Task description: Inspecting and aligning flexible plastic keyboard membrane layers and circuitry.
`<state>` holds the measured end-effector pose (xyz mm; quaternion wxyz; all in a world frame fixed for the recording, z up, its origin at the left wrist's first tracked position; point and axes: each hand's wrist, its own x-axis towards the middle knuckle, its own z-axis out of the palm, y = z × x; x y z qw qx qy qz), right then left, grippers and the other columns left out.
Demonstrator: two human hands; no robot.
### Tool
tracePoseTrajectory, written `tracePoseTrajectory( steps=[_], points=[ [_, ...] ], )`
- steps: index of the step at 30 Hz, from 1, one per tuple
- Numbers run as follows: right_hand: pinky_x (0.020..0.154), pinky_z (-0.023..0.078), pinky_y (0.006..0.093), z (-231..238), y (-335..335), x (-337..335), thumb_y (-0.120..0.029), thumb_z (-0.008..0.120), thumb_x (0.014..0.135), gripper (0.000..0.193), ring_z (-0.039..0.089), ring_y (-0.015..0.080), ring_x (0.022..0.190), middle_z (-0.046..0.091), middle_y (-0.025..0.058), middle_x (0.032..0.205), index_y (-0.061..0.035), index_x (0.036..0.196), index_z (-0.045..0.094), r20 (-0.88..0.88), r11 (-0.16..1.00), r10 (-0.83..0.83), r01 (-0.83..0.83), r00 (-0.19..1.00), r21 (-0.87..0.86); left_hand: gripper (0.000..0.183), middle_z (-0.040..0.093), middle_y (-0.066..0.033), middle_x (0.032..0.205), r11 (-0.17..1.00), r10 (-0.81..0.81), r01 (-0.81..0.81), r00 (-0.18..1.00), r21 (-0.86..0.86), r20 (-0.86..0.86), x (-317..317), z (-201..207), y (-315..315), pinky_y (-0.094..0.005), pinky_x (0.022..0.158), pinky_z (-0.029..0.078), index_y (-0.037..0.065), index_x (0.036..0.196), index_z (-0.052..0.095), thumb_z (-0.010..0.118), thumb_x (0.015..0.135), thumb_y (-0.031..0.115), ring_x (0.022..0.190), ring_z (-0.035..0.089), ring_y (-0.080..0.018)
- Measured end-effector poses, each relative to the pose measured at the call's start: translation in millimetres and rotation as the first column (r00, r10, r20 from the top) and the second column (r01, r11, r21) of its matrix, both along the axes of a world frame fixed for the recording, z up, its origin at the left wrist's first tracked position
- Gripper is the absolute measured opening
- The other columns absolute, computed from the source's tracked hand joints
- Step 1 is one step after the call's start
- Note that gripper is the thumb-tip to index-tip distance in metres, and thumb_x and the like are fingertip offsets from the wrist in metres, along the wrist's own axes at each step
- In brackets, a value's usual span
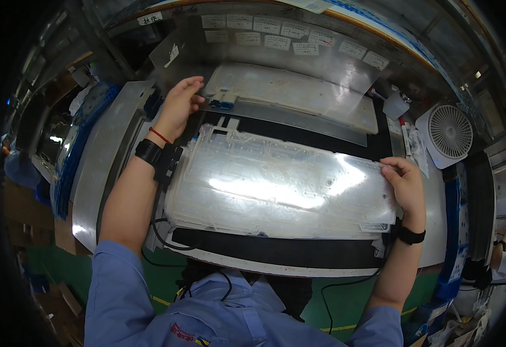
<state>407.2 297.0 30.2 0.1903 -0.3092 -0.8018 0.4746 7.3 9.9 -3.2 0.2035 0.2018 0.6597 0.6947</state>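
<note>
A stack of translucent films with fine circuit-like lines (253,168) lies in front of me, with strong light glaring off it. My right hand (404,185) grips the stack's far right corner, the thumb and fingers pinched at the edge. I cannot make out how many sheets are between them. My left hand (179,107) is raised beyond the stack's far left corner, fingers half curled and apart, with nothing visible in them. Close to its fingertips is the left end of a second pale film stack (299,87), where a small dark blue piece (223,105) sits.
A metal panel with paper labels (277,42) stands at the back. To the right are a white fan (449,136), a pale bottle (396,105) and a red marker (404,130). A black mat (264,248) lies under the stack; a cable (175,246) runs by its left corner.
</note>
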Motion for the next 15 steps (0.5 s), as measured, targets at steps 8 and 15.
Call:
tracePoseTrajectory(
  steps=[8, 15],
  points=[
    [0.068, 0.044, 0.0226, 7, -5, -5, -0.002, 0.066, 0.079, 0.012, 0.057, 0.0109, 0.076, 0.06, 0.0034, 0.084, 0.001, 0.09, 0.067, -0.03, 0.95, 0.084, -0.071, 0.996, 0.304, 0.023, 0.06, 0.0013, 0.089, 0.994, -0.088, 0.088, 0.996, 0.065, 0.0, -4, -1, -4, -0.0178, 0.063, 0.04, 0.006, 0.112, 0.057, 0.046, 0.098, 0.019, 0.071, 0.051, -0.0047],
    [0.072, 0.044, 0.0242, 13, -10, -6, -0.003, 0.07, 0.074, 0.021, 0.058, 0.0145, 0.08, 0.06, 0.0072, 0.091, 0.0021, 0.094, 0.066, -0.005, 0.917, 0.145, -0.132, 0.989, 0.377, 0.023, 0.06, 0.002, 0.091, 0.993, -0.113, 0.112, 0.994, 0.043, 0.0, -3, -1, -4, -0.0166, 0.065, 0.04, 0.007, 0.112, 0.057, 0.046, 0.097, 0.021, 0.072, 0.051, -0.003]
  ],
)
